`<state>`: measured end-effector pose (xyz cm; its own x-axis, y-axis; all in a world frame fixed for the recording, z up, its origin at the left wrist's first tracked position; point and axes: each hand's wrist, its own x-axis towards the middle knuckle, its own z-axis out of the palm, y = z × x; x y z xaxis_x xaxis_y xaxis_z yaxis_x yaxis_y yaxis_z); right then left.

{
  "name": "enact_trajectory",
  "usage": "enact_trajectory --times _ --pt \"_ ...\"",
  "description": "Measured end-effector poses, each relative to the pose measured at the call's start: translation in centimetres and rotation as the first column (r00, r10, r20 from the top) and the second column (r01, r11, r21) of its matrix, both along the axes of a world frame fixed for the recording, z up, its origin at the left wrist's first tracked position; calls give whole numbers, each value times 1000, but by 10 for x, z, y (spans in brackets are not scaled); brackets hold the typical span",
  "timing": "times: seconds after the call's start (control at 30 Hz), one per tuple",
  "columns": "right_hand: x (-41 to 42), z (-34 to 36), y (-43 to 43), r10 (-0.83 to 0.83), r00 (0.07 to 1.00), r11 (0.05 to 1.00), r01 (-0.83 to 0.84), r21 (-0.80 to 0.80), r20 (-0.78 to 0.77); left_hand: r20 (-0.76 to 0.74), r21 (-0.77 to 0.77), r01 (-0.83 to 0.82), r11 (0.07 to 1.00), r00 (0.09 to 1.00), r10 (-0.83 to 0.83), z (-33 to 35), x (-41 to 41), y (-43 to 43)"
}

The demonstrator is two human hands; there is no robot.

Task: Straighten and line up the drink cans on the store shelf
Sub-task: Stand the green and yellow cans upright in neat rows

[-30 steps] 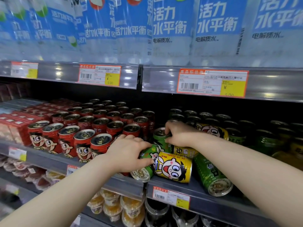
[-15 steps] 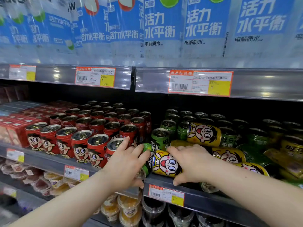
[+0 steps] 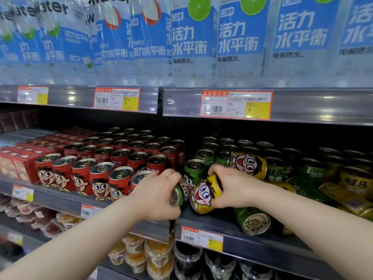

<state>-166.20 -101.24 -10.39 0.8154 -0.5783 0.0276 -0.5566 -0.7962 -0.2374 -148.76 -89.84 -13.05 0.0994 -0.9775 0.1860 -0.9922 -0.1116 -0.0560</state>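
On the middle shelf [image 3: 232, 227], red cartoon-face cans [image 3: 101, 178] stand upright in rows at the left. To the right, green and yellow cans lie jumbled. My left hand [image 3: 157, 196] grips a green can [image 3: 178, 196] lying on its side at the shelf's front. My right hand [image 3: 232, 186] holds a tilted yellow can [image 3: 203, 196] right beside it. Another yellow can [image 3: 248, 164] lies on top of upright green cans [image 3: 203, 156] behind. A green can [image 3: 252, 220] lies on its side under my right forearm.
Above, a shelf carries large blue-labelled water bottles [image 3: 193, 41] and price tags [image 3: 236, 105] on its rail. Red cartons [image 3: 16, 162] stand at the far left. Jelly cups [image 3: 149, 253] and jars fill the shelf below. More toppled cans [image 3: 347, 190] crowd the right.
The yellow can has tipped from lying flat to tilted up in my right hand. My left hand has closed further round the green can. The camera moved closer.
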Motion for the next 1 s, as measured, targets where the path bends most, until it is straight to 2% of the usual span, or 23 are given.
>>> enact_trajectory --times 0.17,0.27,0.5,0.57,0.63,0.7,0.83,1.0 --pt "2 -2 -2 48 997 999 -49 -13 -58 -97 -15 19 1000 995 -20 12 -2 -9" --pt "1 -5 -6 22 1000 1000 -22 2 0 -160 -16 11 1000 987 -14 14 2 -11" --pt "0 -11 -6 96 979 994 -103 29 178 -33 60 29 998 999 -27 7 3 -27" --pt "-12 -2 -21 25 958 999 -18 -26 284 -49 14 65 998 997 -64 7 -3 -29" --pt "-27 8 -43 -103 938 986 140 -92 332 -80 -34 121 992 989 -124 7 -17 -32" --pt "-40 14 -61 -220 947 959 255 -128 234 -57 -6 149 989 987 -149 6 -30 -37" --pt "-53 6 -80 -275 961 960 276 -41 33 63 93 129 987 989 -135 3 -38 -46" --pt "-59 3 -77 -259 963 966 260 -7 75 12 57 138 989 990 -139 5 -24 -42"
